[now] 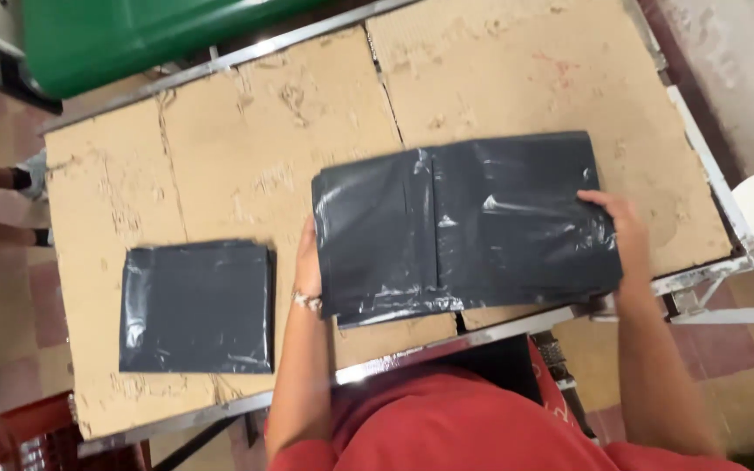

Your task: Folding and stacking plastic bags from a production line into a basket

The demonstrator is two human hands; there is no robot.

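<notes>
Over cardboard tabletop [220, 148], left hand [307, 270] and right hand [626, 231] grip plastic sheet [464, 218] edges.

You work at a metal-framed table [709, 166] topped with worn, scuffed cardboard sheets [246, 131]. On it lie a wide stack of dark grey plastic bags [464, 227] near your edge and a smaller folded stack [195, 307], probably the same bags, well apart toward the left.
</notes>
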